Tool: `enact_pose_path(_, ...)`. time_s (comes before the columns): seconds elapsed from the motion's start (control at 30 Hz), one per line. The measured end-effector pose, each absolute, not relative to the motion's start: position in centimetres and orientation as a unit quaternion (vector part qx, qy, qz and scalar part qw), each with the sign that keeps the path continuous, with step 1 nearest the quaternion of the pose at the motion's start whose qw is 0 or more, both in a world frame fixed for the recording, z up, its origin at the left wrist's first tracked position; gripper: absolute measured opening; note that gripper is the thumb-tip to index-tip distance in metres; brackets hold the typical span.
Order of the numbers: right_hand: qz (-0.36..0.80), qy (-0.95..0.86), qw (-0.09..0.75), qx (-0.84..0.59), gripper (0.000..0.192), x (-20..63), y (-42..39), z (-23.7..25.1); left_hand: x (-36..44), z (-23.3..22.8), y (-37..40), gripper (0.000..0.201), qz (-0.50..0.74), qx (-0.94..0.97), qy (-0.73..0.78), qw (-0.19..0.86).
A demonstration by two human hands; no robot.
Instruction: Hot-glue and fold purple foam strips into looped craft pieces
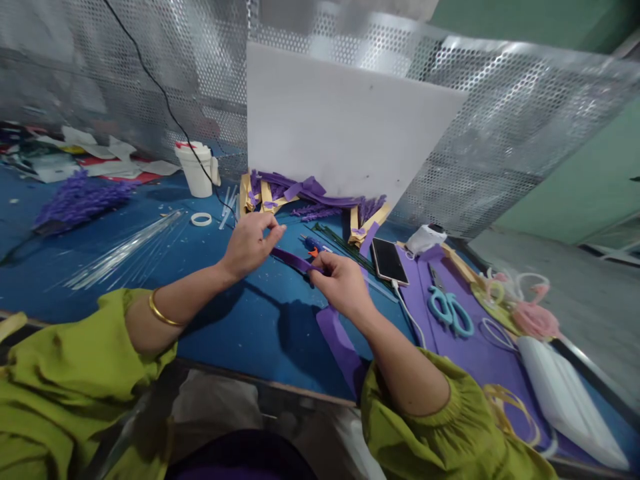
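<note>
Purple strip (295,261), narrow and flat, between left hand (249,245) and right hand (340,283)

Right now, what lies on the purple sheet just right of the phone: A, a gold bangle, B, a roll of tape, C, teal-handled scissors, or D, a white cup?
C: the teal-handled scissors lie on the purple sheet, right of the phone; the tape roll and white cup sit far off on the blue table.
</note>
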State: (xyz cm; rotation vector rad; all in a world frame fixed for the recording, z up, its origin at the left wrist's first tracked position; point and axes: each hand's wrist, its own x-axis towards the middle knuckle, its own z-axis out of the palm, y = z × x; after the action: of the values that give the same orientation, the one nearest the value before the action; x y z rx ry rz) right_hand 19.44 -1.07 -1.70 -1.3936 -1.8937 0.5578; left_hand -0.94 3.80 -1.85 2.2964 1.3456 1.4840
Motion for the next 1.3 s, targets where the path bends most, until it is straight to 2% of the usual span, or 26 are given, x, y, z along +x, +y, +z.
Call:
enact_pose_path(0.2, 0.285, -0.667, 0.421, -0.544, 0.015, 20.0, -0.2, -1.9, -2.3, -2.6, 6.0, 0.05, 0.645, 0.577, 0.467, 0.18)
enact_pose_path(0.33, 0.351, -0.617, 0.454, -0.538, 0.014, 20.2, 0.0, -2.0, -2.4, -2.9, 6.9, 0.02, 0.714, 0.458, 0.486, 0.207)
enact_pose_path(0.4, 0.366, -0.604, 0.469, -0.53, 0.014, 20.1, -0.1, -1.9, -2.1, -2.8, 6.7, 0.035, 0.708, 0.433, 0.481, 0.282)
enact_pose_path(0.53, 0.38, -0.598, 0.481, -0.516, 0.017, 19.7, -0.2, -1.8, -0.8, -2.7, 5.0, 0.039, 0.599, 0.425, 0.424, 0.53)
enact_pose_path(0.63, 0.391, -0.608, 0.469, -0.507, 0.017, 19.5, -0.3, -2.0, 0.3, -3.1, 3.9, 0.039, 0.53, 0.437, 0.384, 0.617)
enact_pose_path(0.83, 0.391, -0.634, 0.444, -0.498, 0.016, 19.4, -0.5, -2.5, 1.2, -3.7, 3.5, 0.029, 0.545, 0.432, 0.383, 0.608)
enact_pose_path(1.13, 0.412, -0.603, 0.452, -0.512, 0.017, 19.5, -0.4, -2.2, -0.4, -3.1, 5.0, 0.01, 0.623, 0.313, 0.422, 0.58)
enact_pose_path(1.3, 0.456, -0.575, 0.461, -0.499, 0.02, 19.3, -0.5, -1.8, -0.7, -2.7, 5.2, 0.021, 0.628, 0.304, 0.398, 0.596)
